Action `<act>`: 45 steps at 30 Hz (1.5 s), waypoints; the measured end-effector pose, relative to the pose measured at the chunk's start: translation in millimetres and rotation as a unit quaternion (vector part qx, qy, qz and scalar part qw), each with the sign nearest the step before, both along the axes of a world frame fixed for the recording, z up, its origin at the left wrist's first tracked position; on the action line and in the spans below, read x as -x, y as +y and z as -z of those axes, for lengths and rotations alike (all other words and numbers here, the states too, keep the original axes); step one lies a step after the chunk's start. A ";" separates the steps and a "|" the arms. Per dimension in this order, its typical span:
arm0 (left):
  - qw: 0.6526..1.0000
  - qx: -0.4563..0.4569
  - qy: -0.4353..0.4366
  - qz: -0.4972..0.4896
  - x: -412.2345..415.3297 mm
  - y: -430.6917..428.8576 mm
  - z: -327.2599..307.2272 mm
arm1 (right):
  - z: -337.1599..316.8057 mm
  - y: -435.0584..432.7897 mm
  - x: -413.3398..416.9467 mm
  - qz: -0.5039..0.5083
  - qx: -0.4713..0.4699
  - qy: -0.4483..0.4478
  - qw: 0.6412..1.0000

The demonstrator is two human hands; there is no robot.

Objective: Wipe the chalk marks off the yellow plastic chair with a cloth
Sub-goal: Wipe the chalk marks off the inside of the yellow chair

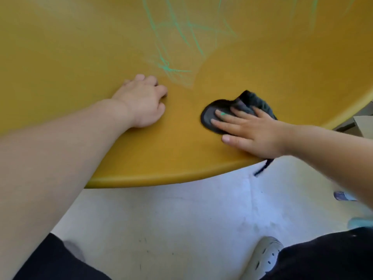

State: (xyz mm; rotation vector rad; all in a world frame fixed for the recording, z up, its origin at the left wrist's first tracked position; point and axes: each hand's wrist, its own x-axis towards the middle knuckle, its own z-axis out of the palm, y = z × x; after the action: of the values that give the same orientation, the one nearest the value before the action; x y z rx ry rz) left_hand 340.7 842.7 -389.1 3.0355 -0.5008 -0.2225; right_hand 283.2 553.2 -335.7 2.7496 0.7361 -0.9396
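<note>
The right hand (252,134) lies flat, fingers straight, pressing the dark cloth (212,118) on the yellow chair (80,57). The left hand (143,102) rests beside the green chalk marks (168,68), fingers curled, holding nothing.

The chair (80,57) is a deep mustard yellow. The chalk marks (175,27) on it are mint green, thin lines which cross each other like a loose net, paler and smeared at the lower end. The cloth (214,116) is dark grey, almost black. One finger of the right hand (252,132) has a small green spot. The floor (161,219) is whitish with little dark specks. The shoe (264,253) is pale grey with dark holes.
</note>
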 end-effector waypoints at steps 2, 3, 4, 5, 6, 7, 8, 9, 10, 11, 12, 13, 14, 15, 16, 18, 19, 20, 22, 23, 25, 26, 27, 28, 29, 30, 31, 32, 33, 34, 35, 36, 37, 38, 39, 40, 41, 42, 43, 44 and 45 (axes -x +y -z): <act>1.000 -0.002 -0.001 -0.004 -0.3 0.3 -0.8 | 12.5 2.4 -30.1 0.058 0.028 -0.040 0.997; 1.000 0.002 -0.001 -0.008 -0.8 1.1 -1.1 | 19.7 10.0 -35.8 0.073 0.027 -0.043 0.996; 1.000 0.006 -0.001 -0.010 -1.7 1.6 -1.6 | 26.1 22.1 -35.2 0.074 0.015 -0.039 0.996; 1.000 0.010 -0.002 -0.013 -2.8 1.9 -2.4 | 30.4 36.1 -27.6 0.055 -0.001 -0.033 0.998; 1.000 0.016 -0.002 -0.015 -4.1 2.2 -3.4 | 31.4 50.3 -13.5 0.021 -0.021 -0.022 0.999; 1.000 0.021 -0.002 -0.017 -5.7 2.4 -4.6 | 29.2 61.7 4.9 -0.021 -0.046 -0.010 0.999; 0.999 0.026 -0.002 -0.019 -7.0 2.6 -5.4 | 24.3 68.2 25.3 -0.061 -0.075 0.004 0.995; 0.999 0.028 -0.001 -0.020 -8.2 2.8 -5.7 | 18.0 70.2 45.6 -0.097 -0.100 0.019 0.990; 0.999 0.028 0.000 -0.020 -8.9 2.4 -5.5 | 10.1 68.6 65.2 -0.129 -0.113 0.034 0.985; 0.999 0.028 0.000 -0.018 -9.4 2.1 -4.6 | 4.2 64.0 80.1 -0.153 -0.113 0.042 0.981; 0.999 0.027 -0.001 -0.017 -9.5 1.1 -3.6 | 0.9 55.8 87.6 -0.164 -0.103 0.039 0.980; 0.999 0.027 -0.004 -0.019 -9.2 0.2 -2.3 | 0.5 46.5 85.8 -0.156 -0.087 0.028 0.983; 0.999 0.028 -0.007 -0.023 -9.2 -0.7 -1.6 | 1.7 36.6 73.9 -0.126 -0.064 0.013 0.990; 0.999 0.030 -0.008 -0.028 -9.2 -1.5 -1.2 | 3.7 26.3 54.1 -0.075 -0.033 -0.003 0.997; 0.999 0.032 -0.008 -0.032 -9.4 -2.4 -1.3 | 6.1 15.7 29.2 -0.015 0.007 -0.023 1.000; 0.999 0.034 -0.007 -0.034 -9.8 -3.2 -0.7 | 9.9 -4.4 -24.5 0.103 0.079 -0.078 0.988; 0.999 0.036 -0.006 -0.034 -10.1 -2.2 -0.2 | 12.4 -9.6 -46.3 0.145 0.100 -0.100 0.979; 0.999 0.040 -0.005 -0.035 -10.6 -0.4 0.4 | 17.2 -7.9 -60.3 0.173 0.111 -0.110 0.972; 0.998 0.045 -0.002 -0.033 -13.0 4.1 0.2 | 29.9 16.9 -62.6 0.184 0.091 -0.107 0.973; 0.998 0.046 0.001 -0.031 -14.5 5.8 -0.7 | 35.1 34.4 -52.4 0.169 0.064 -0.096 0.979; 0.999 0.046 0.011 -0.024 -17.8 8.1 -3.6 | 35.6 65.8 -14.2 0.114 -0.004 -0.047 0.992; 0.999 0.044 0.016 -0.021 -18.6 8.9 -4.7 | 31.6 76.2 8.7 0.078 -0.033 -0.024 0.996; 0.999 0.039 0.019 -0.017 -18.7 9.4 -5.4 | 26.3 82.0 30.9 0.042 -0.053 -0.012 0.998; 0.999 0.029 0.024 -0.013 -17.8 9.2 -5.9 | 20.1 83.5 51.1 0.011 -0.065 -0.008 0.998; 0.999 0.016 0.028 -0.007 -16.2 8.3 -6.5 | 15.5 80.2 68.1 -0.016 -0.068 -0.014 0.997; 0.999 0.001 0.033 -0.001 -13.4 6.6 -7.4 | 14.0 72.5 80.1 -0.039 -0.066 -0.029 0.997; 0.999 -0.017 0.039 0.006 -9.4 4.7 -8.9 | 14.0 61.1 88.2 -0.058 -0.062 -0.052 0.995; 0.998 -0.036 0.042 0.013 -4.6 2.8 -10.8 | 13.9 47.9 92.4 -0.071 -0.058 -0.078 0.993; 0.997 -0.053 0.043 0.022 0.9 1.0 -13.2 | 14.5 33.6 93.8 -0.076 -0.044 -0.102 0.991; 0.996 -0.067 0.044 0.028 7.0 -0.5 -15.8 | 15.2 20.8 92.7 -0.075 -0.023 -0.121 0.990; 0.995 -0.078 0.046 0.033 14.2 -1.5 -17.9 | 16.7 11.5 89.7 -0.072 0.000 -0.134 0.988; 0.994 -0.087 0.050 0.039 21.7 -1.8 -19.6 | 19.8 6.8 86.3 -0.075 0.016 -0.141 0.987; 0.993 -0.098 0.057 0.044 29.0 -1.3 -21.0 | 24.3 7.2 83.4 -0.083 0.018 -0.143 0.986; 0.991 -0.108 0.065 0.049 35.6 -0.1 -22.5 | 28.4 12.5 81.4 -0.098 0.011 -0.144 0.985; 0.989 -0.114 0.072 0.052 40.5 1.6 -24.2 | 33.0 21.1 80.0 -0.116 -0.002 -0.144 0.983; 0.989 -0.115 0.077 0.052 44.1 4.0 -26.4 | 36.9 31.4 79.1 -0.135 -0.020 -0.145 0.980; 0.989 -0.113 0.079 0.048 45.9 7.7 -28.2 | 40.5 42.5 79.4 -0.147 -0.044 -0.147 0.977; 0.990 -0.109 0.080 0.040 45.7 12.6 -29.5 | 42.9 54.6 79.8 -0.148 -0.067 -0.150 0.975; 0.991 -0.101 0.084 0.028 44.5 18.6 -29.8 | 44.8 66.5 80.5 -0.141 -0.082 -0.154 0.974; 0.992 -0.092 0.091 0.012 42.4 24.7 -29.6 | 45.5 78.3 82.1 -0.128 -0.090 -0.155 0.975; 0.991 -0.086 0.099 -0.004 39.7 31.4 -28.6 | 46.9 88.6 85.3 -0.114 -0.095 -0.157 0.976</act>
State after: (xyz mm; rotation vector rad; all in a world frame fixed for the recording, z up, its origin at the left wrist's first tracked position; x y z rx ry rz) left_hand 301.0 874.0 -360.5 3.1308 -0.4771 -0.5895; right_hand 197.9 641.8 -382.6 2.7929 1.0961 -0.3952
